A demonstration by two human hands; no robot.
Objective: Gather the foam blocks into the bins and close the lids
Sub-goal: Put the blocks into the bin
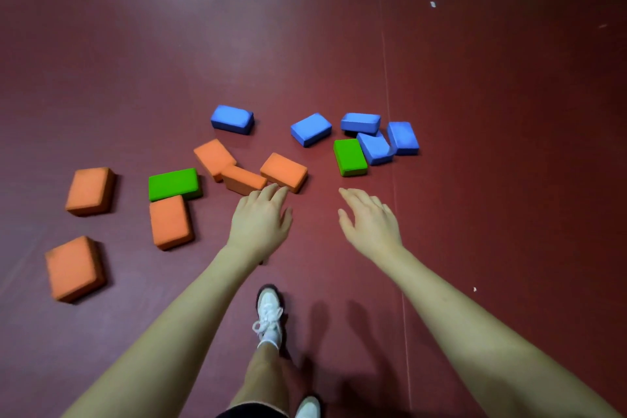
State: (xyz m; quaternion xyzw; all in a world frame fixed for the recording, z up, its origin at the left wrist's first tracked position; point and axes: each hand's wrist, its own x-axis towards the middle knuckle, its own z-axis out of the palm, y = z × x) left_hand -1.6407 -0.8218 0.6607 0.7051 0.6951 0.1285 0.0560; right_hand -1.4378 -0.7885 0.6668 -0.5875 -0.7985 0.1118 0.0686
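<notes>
Orange foam block [284, 172] lies in the centre of the frame, just above the left hand [260, 221], with its long axis running from upper left to lower right. Left fingers are straight and nearly touch it. The right hand [369, 221], also spread and holding nothing, is farther away, nearer the green block [350, 157]. No bins are in view.

Dim, soft-focus, wide-angle warp, floor glare

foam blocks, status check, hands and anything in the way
Left hand and right hand open, empty, over the floor. Foam blocks scattered, none picked up. No bins in view. Nothing blocking.
</notes>
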